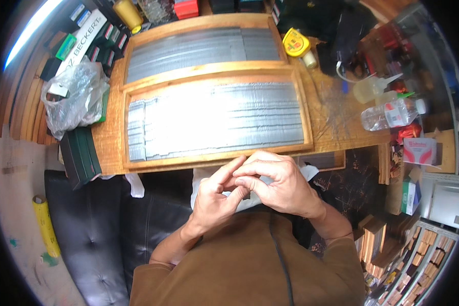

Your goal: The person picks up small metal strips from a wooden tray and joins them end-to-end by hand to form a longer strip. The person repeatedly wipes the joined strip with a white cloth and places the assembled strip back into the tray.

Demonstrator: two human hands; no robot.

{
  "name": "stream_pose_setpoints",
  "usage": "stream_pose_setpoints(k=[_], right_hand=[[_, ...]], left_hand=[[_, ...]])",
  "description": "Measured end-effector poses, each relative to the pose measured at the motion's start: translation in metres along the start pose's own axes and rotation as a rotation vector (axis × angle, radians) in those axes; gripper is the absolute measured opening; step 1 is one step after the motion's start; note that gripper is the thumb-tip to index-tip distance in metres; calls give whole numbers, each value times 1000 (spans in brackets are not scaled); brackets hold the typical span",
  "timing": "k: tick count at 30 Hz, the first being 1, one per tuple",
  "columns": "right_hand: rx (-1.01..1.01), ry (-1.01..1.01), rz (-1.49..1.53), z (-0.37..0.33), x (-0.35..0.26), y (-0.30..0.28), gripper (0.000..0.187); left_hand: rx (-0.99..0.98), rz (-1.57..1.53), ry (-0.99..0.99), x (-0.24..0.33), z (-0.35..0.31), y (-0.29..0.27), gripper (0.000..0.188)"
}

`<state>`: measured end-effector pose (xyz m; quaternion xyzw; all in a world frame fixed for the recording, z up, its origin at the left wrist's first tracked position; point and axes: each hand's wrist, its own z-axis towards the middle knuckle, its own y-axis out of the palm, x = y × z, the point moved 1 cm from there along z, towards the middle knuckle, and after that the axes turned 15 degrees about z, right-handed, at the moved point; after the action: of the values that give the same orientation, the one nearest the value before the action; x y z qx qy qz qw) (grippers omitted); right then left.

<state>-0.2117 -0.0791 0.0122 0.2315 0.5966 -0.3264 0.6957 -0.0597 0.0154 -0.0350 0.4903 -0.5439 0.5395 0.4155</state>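
Note:
My left hand and my right hand meet just in front of the table's near edge. Both have curled fingers, with thumbs and fingertips brought together. Whatever sits between the fingertips is too small or hidden to make out. Beyond them lies a shallow wooden tray filled with rows of thin silvery metal pieces, part of them washed out by glare. A second wooden tray with similar grey metal pieces stands behind it. White cloth shows below my hands.
On the left are a clear plastic bag and dark boxes. At the right lie a yellow rounded container, a squeeze bottle and a clear plastic bottle. A black padded seat is below left.

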Motion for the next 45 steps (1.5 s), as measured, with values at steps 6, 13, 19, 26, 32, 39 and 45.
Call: stream_pose_setpoints(k=[6,13,19,26,32,39,45], right_hand=[[52,-54,-174,106,-66,-78,11],[206,140,-309,283,13,-162,24],[247,412,-397,317,75,-169,17],[294,514,-339,318,111,-165,23],[294,304,-620,310,110,-158,24],[167,489,-613,290,76,-156,21],[112,588,-308,281,90,-162,23]], left_hand=[[106,408,343,53,55,-29,85],[-12,1067,678,56,130,-45,67],[-95,1218,692,46,197,-30,77],[-124,1156,601,21,238,-24,76],[-125,1142,573,19,241,-22,76],[-118,1124,581,18,245,-24,73],[-73,1027,574,23,247,-24,67]])
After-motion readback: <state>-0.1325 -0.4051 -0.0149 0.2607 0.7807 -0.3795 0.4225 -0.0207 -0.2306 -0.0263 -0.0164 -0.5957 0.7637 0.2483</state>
